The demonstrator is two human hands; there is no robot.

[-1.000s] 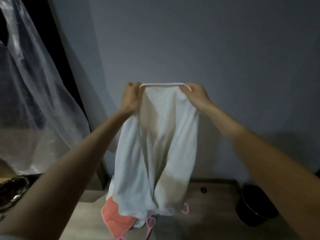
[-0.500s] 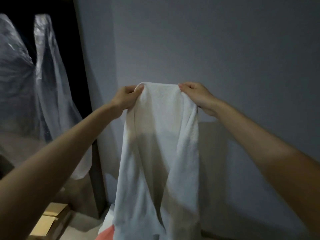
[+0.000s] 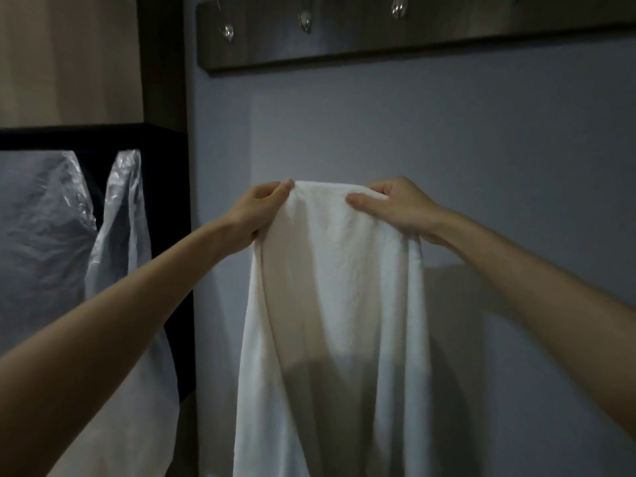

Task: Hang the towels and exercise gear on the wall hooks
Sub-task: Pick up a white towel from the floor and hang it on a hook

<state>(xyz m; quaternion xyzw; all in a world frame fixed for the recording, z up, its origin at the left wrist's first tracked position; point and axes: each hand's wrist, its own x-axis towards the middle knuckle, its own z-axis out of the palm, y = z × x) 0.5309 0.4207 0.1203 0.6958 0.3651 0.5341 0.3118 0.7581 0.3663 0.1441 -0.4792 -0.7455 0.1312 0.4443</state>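
A white towel [image 3: 337, 304] hangs in long folds in front of the grey wall. My left hand [image 3: 256, 211] pinches its top left corner. My right hand [image 3: 399, 208] grips the top right corner, thumb laid over the front of the cloth. High above both hands a dark hook rail [image 3: 413, 32] runs along the wall, carrying several metal hooks [image 3: 305, 20]. The hooks that show are bare. The towel's lower end falls out of the frame.
A dark door frame [image 3: 165, 98] stands left of the wall. Clear plastic sheeting [image 3: 69, 253] hangs in the dark opening at the left. A pale panel [image 3: 69, 56] sits above it.
Both hands have lifted the towel up the wall and my view has tilted upward. The floor with its orange cloth, pink items and black bin has dropped out of view; the hook rail has appeared.
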